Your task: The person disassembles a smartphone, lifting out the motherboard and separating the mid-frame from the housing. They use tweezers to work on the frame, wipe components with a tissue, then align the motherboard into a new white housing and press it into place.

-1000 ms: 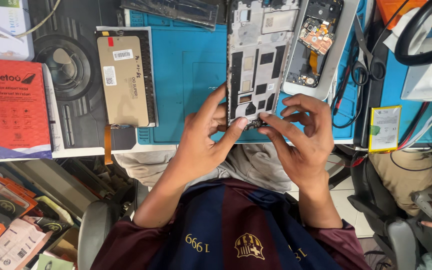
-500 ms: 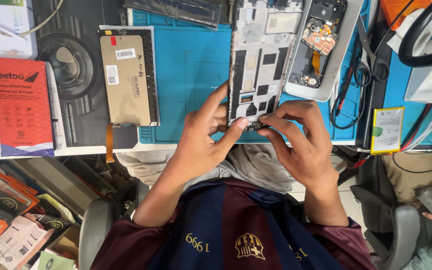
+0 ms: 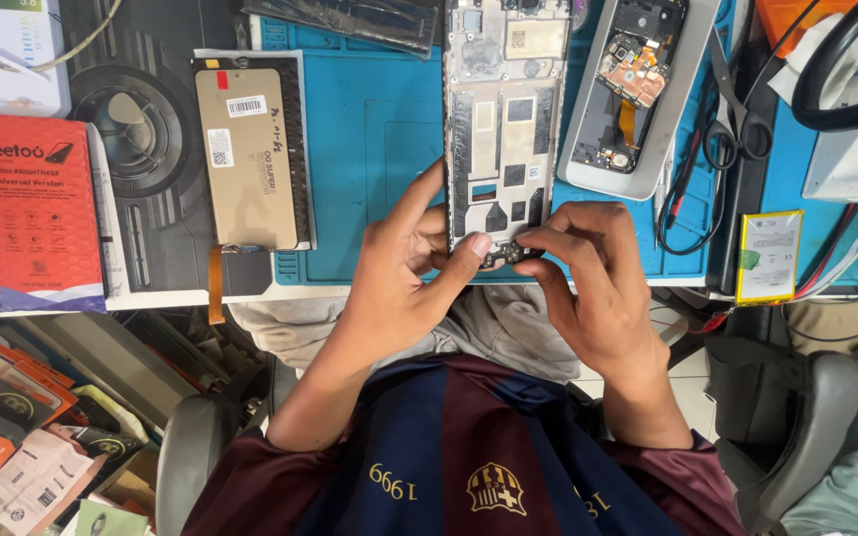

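Note:
An opened phone frame [image 3: 503,119] lies lengthwise on the blue work mat [image 3: 374,149]. My left hand [image 3: 404,278] holds the frame's near end, thumb pressed on its lower edge. My right hand [image 3: 588,278] pinches a small dark part [image 3: 506,255] at that same bottom edge with thumb and forefinger. Both hands meet at the near end of the frame, just above the table's front edge.
A replacement screen [image 3: 250,159] with an orange flex cable lies left on the mat. A second opened phone [image 3: 638,89] and black scissors [image 3: 717,129] lie right. A yellow-edged battery [image 3: 769,256], a red box [image 3: 37,213] and cables are about. Another person's hand shows at the far right.
The view has shifted slightly. Both hands stay at the frame's near end; the right fingers have closed in tighter on the small part at the bottom edge.

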Demonstrator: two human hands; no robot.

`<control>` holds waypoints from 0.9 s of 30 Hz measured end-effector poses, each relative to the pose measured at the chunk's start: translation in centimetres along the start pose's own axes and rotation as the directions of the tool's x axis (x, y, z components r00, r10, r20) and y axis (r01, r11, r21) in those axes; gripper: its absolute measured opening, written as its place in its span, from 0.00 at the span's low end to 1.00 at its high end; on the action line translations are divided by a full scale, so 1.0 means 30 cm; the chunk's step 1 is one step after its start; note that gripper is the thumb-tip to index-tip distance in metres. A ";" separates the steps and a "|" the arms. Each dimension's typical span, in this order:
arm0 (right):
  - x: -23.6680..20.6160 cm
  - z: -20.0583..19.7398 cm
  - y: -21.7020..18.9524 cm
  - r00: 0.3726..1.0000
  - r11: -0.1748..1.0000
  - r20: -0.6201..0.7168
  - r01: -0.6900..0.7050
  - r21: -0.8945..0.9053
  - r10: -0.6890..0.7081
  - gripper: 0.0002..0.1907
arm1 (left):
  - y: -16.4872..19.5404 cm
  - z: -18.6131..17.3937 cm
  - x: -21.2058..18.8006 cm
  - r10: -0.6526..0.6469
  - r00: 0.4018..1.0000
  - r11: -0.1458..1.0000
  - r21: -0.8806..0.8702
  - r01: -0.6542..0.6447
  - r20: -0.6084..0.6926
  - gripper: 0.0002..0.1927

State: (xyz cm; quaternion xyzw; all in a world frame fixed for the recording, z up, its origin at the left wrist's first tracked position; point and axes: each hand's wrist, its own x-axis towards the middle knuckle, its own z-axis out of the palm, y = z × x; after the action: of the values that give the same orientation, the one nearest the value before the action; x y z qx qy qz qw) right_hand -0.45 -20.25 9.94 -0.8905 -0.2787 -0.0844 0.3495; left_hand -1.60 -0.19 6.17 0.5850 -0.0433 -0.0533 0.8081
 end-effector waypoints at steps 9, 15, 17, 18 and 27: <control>0.001 -0.017 0.009 0.998 0.998 -0.050 0.046 -0.049 -0.049 0.23 | 0.015 0.000 -0.028 0.079 0.997 0.993 0.090 -0.079 -0.001 0.34; -0.011 -0.006 0.014 0.994 0.998 -0.091 0.066 0.008 -0.065 0.20 | 0.030 0.014 -0.050 0.176 0.984 0.948 0.270 -0.169 -0.001 0.33; -0.010 -0.006 0.014 0.988 0.995 -0.120 0.100 -0.016 -0.102 0.20 | 0.037 0.015 -0.055 0.171 0.985 0.937 0.309 -0.165 0.007 0.32; -0.009 -0.005 0.013 0.984 0.993 -0.136 0.113 -0.019 -0.114 0.20 | 0.041 0.015 -0.057 0.169 0.986 0.930 0.328 -0.162 0.009 0.32; -0.009 -0.007 -0.007 0.981 0.994 -0.166 0.106 0.009 -0.104 0.19 | 0.059 0.022 -0.057 0.315 0.947 0.834 0.455 -0.311 0.070 0.28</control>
State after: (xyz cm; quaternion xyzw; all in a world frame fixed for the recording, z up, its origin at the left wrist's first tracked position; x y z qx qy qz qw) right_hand -0.78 -20.39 10.11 -0.8615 -0.2961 -0.1736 0.3742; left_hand -3.31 -0.01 8.06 0.7448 -0.1465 0.0936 0.6442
